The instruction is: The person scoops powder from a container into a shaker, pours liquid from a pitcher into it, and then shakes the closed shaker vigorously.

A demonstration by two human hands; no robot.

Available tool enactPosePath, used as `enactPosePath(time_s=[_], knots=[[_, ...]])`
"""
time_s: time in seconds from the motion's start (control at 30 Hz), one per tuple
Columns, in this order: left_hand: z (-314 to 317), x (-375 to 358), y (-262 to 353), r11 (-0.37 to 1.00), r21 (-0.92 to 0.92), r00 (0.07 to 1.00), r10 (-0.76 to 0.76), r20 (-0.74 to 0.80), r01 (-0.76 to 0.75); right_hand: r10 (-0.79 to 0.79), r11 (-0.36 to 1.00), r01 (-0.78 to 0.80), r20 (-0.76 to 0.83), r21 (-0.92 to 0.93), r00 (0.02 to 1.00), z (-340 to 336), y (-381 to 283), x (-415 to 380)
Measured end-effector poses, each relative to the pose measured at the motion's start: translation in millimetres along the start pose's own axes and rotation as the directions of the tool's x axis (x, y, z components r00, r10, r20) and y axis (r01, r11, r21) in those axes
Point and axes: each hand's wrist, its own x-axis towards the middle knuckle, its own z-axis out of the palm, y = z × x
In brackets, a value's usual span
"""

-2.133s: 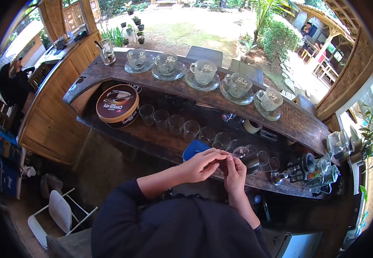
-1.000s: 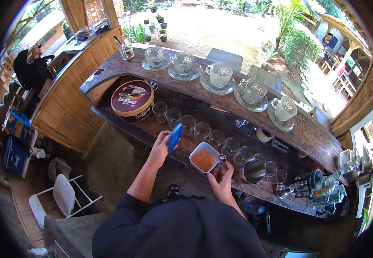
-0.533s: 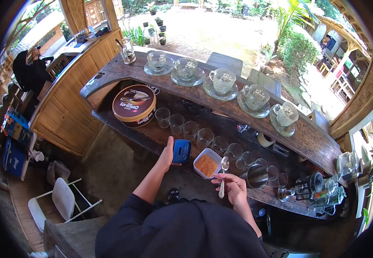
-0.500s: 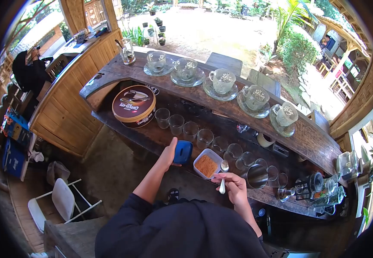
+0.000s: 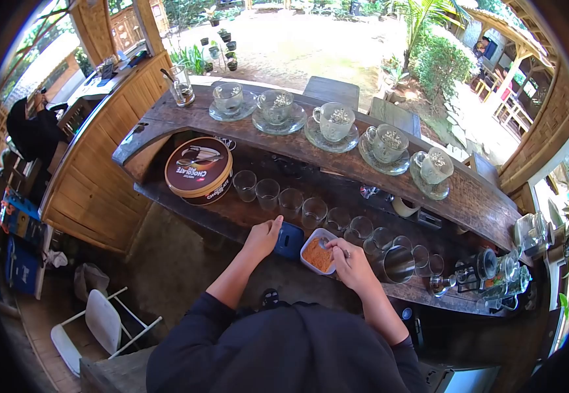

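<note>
A blue plastic lid (image 5: 289,241) lies on the counter just left of a small white tub (image 5: 305,262). My left hand (image 5: 262,238) is at the lid's left edge, its fingers stretched out. Orange-brown powder (image 5: 318,254) partly fills the tub. My right hand (image 5: 353,266) grips a metal spoon (image 5: 324,242), its bowl end down in the tub over the powder. Behind the tub stands a row of glass tumblers (image 5: 314,213). To the right of my right hand is a larger metal-looking cup (image 5: 399,264).
On the raised shelf (image 5: 186,112), several patterned glass cups (image 5: 337,116) stand on saucers. A round chocolate tub (image 5: 198,169) is at the left of the counter. Jars and a French press (image 5: 481,265) crowd the right end. A white folding chair (image 5: 103,321) stands behind left.
My left hand has lowered the blue lid onto the counter beside the tub. My right hand has turned the spoon and brought its bowl down into the tub.
</note>
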Motion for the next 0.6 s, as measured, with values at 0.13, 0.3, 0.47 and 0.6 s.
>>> enactPosePath(time_s=[0.13, 0.3, 0.47, 0.6], knots=[[-6, -3, 0, 0.994, -0.009, 0.994, 0.106, -0.015, -0.106, -0.224, 0.957, 0.195, -0.119, -0.215, 0.967, 9, 2, 10], [-18, -16, 6, 0.97, 0.091, 0.97, 0.234, -0.071, -0.227, -0.2, 0.967, 0.159, -0.212, -0.197, 0.956, 9, -3, 11], [-11, -35, 5, 0.912, 0.119, 0.908, 0.405, -0.102, -0.394, -0.1, 0.983, 0.049, -0.295, -0.176, 0.95, 10, 1, 5], [-2, -51, 16, 0.791, 0.236, 0.815, 0.579, 0.01, -0.564, -0.157, 0.97, 0.084, -0.321, -0.228, 0.934, 12, 3, 2]])
